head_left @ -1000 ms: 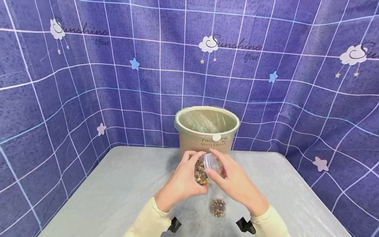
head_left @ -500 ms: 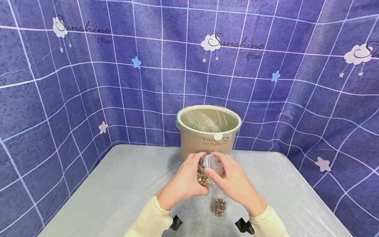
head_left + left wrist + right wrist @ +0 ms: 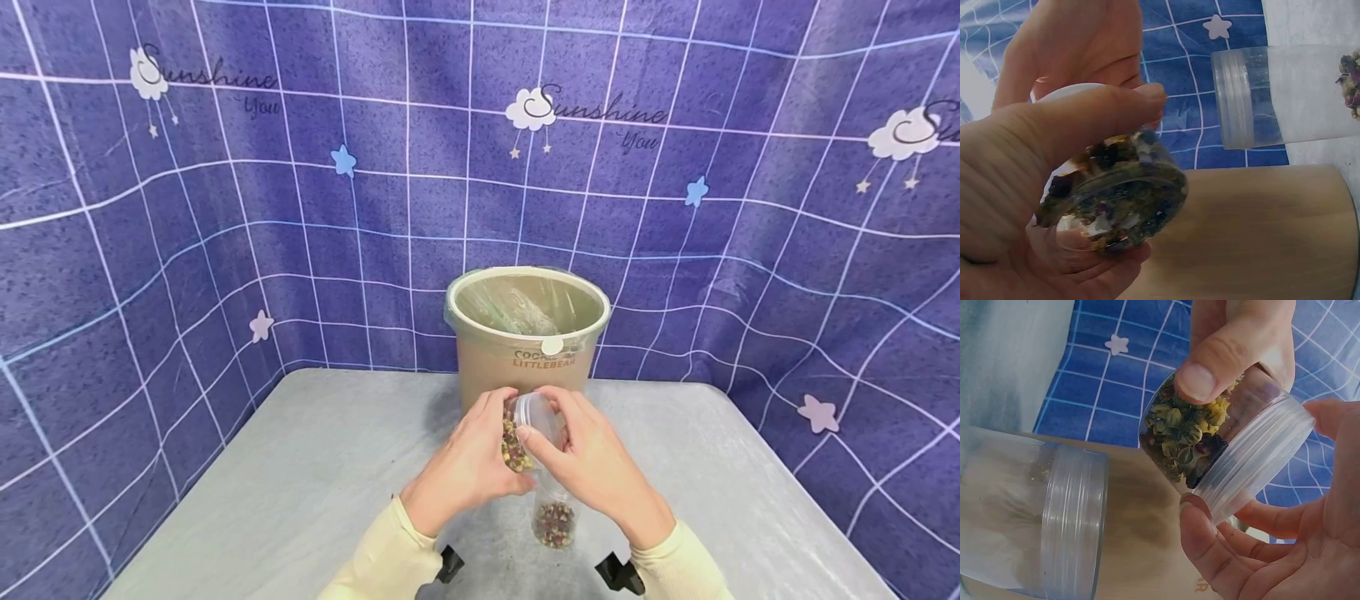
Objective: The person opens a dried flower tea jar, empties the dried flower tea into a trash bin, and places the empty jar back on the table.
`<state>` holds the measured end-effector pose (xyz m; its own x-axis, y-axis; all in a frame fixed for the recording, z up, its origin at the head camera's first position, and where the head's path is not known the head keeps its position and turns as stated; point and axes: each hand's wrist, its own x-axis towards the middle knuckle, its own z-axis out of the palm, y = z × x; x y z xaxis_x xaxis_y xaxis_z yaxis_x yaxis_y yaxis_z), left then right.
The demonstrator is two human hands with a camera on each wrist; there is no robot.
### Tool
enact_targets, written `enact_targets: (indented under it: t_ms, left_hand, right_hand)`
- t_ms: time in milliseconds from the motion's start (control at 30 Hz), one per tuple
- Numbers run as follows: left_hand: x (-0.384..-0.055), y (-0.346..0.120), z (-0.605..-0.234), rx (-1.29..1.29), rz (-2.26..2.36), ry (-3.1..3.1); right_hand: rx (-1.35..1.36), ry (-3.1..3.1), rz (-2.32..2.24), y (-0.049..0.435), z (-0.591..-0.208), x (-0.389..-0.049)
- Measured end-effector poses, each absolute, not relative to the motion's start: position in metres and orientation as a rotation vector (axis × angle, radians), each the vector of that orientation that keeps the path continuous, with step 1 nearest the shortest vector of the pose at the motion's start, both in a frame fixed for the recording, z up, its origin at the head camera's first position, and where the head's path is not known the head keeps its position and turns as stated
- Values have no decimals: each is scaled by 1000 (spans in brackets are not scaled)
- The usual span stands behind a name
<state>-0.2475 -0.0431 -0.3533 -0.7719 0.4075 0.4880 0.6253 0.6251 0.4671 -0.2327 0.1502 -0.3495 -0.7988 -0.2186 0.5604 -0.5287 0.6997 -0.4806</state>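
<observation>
In my left hand (image 3: pixel 468 458) I grip a clear plastic jar (image 3: pixel 516 448) by its body, tilted on its side. Dried flower buds, yellow-green and dark, fill part of it. My right hand (image 3: pixel 600 458) holds the jar's clear ribbed lid (image 3: pixel 1257 465), thumb on one side and fingers around the other. The lid sits at the jar's mouth in the right wrist view. Just below my hands, a second clear jar (image 3: pixel 555 523) stands upright on the table, with dried buds in its lower part. My right hand hides some of its top in the head view.
A beige bin (image 3: pixel 480 367) lined with a clear plastic bag stands directly behind my hands. The grey tabletop (image 3: pixel 337 467) spreads to both sides. A blue checked curtain (image 3: pixel 375 208) hangs around the back and sides.
Both hands stay together on the jar and lid. My left hand shifts slightly right, its thumb reaching further under the lid. The second jar stays standing.
</observation>
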Motion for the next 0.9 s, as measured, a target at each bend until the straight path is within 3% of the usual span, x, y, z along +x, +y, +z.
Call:
enact_targets:
  t_ms: [900]
  left_hand:
    - [-247,-45,-354,-805,-823,-2492]
  right_hand:
    - [564,-2424,888,148,-352,-233]
